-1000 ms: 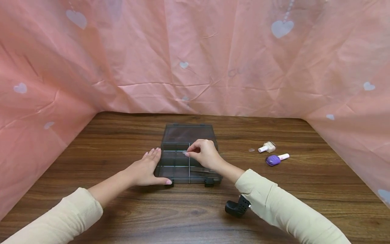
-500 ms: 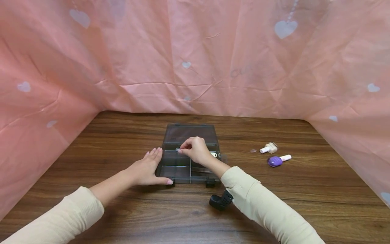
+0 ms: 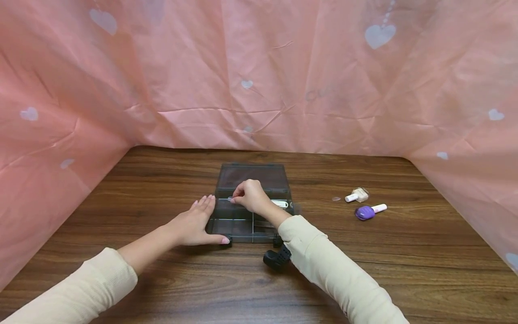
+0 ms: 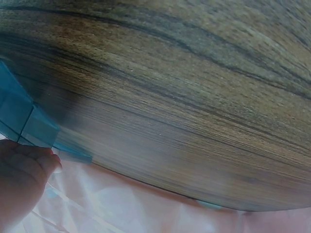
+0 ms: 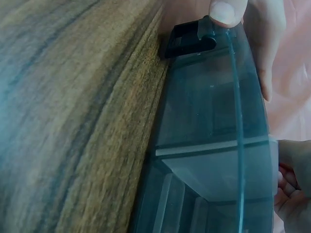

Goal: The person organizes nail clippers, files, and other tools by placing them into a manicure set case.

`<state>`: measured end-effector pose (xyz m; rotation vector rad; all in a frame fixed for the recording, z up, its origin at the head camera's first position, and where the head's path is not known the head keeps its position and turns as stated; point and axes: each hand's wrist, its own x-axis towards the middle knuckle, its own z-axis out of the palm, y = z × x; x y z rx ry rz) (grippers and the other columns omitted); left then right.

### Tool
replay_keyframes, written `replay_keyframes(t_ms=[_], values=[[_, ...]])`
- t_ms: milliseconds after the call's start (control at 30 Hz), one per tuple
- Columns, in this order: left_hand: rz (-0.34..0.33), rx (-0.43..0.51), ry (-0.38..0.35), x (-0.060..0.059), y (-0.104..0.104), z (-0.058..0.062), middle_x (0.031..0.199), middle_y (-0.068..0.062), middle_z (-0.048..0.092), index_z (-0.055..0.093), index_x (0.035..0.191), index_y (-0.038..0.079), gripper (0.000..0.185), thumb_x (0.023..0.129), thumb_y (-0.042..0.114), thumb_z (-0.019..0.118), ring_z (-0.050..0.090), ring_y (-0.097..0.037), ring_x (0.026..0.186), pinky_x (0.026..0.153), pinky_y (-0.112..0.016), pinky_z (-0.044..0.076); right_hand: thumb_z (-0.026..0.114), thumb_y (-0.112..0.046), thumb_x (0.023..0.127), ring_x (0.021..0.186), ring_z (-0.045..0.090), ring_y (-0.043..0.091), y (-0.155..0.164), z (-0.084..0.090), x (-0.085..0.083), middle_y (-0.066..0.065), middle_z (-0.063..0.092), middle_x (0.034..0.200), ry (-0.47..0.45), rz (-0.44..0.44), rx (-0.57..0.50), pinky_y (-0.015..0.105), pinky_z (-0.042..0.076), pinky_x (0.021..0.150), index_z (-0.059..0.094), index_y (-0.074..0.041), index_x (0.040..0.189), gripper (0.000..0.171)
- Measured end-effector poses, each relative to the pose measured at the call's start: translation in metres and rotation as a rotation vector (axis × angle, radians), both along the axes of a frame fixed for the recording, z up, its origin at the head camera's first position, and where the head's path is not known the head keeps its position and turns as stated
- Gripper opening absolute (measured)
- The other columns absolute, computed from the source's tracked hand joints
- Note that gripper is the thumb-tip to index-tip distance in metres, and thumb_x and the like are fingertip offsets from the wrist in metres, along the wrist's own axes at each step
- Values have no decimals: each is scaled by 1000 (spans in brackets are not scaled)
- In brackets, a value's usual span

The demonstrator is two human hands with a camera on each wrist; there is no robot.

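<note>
In the head view, the dark clear box (image 3: 238, 236) sits on the worktop (image 3: 162, 180) with its lid (image 3: 252, 175) laid back on the far side, so that part is done. Your left grip (image 3: 190, 227) lies spread, fingers straight along the box's left side, thumb at the near latch. Your right grip (image 3: 253, 198) pinches a small clear piece (image 3: 230, 199) over the far left compartments, apparently not yet let go. A white-handled item (image 3: 280, 204) already lies at the far right of the box; outside, well to the right, are a second clear piece (image 3: 336, 199), a pale bottle (image 3: 361, 194) and a purple bottle (image 3: 365, 213). The left wrist view shows just the box's edge beside your hand; contact is hard to judge. In the right wrist view, your left thumb rests by the latch and your right fingers curl beyond the far wall; the pinched piece can't be made out.
</note>
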<state>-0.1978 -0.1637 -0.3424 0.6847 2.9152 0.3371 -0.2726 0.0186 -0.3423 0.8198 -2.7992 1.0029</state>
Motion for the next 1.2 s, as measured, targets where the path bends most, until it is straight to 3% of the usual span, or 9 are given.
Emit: replay_keyframes(t_ms=[167, 333, 567, 833, 1000, 1200], values=[[0, -6, -8, -1, 1, 1, 149, -31, 18, 16, 142, -14, 113, 75, 65, 61, 17, -40, 141, 115, -50, 19, 73, -14, 79, 57, 49, 4, -2, 0, -2, 5, 70, 69, 4, 10, 29, 14, 41, 53, 73, -3, 73, 12], [1, -12, -11, -1, 0, 2, 149, -31, 18, 16, 142, -14, 113, 75, 65, 62, 17, -40, 141, 115, -50, 19, 71, -12, 80, 63, 57, 8, -3, 0, -2, 7, 71, 75, 21, 38, 41, 15, 45, 56, 74, -2, 78, 11], [-7, -11, 10, -1, 1, 2, 148, -32, 20, 18, 141, -15, 112, 75, 63, 63, 19, -42, 140, 114, -51, 21, 70, -10, 81, 75, 63, 18, 3, 1, 1, 9, 69, 82, 84, 42, -21, 21, 51, 65, 74, -2, 81, 9], [1, -6, 0, 0, 1, 2, 149, -31, 19, 17, 142, -14, 112, 75, 63, 62, 19, -41, 140, 114, -50, 21, 69, -11, 82, 71, 60, 15, 17, 5, 10, 6, 67, 79, 159, 39, -82, 19, 49, 63, 74, -4, 81, 9], [2, -3, -1, -1, 1, 1, 149, -31, 19, 17, 142, -14, 113, 74, 64, 62, 19, -41, 140, 115, -50, 20, 68, -11, 83, 64, 55, 11, 28, 8, 14, 6, 66, 78, 153, 34, -112, 15, 45, 57, 74, -4, 81, 9], [12, 7, -11, -1, 0, -1, 149, -30, 18, 16, 143, -13, 114, 74, 66, 62, 18, -40, 141, 115, -50, 20, 70, -12, 82, 67, 53, 10, 44, 15, 19, 5, 66, 78, 156, 47, -109, 16, 44, 60, 74, -4, 81, 9]])
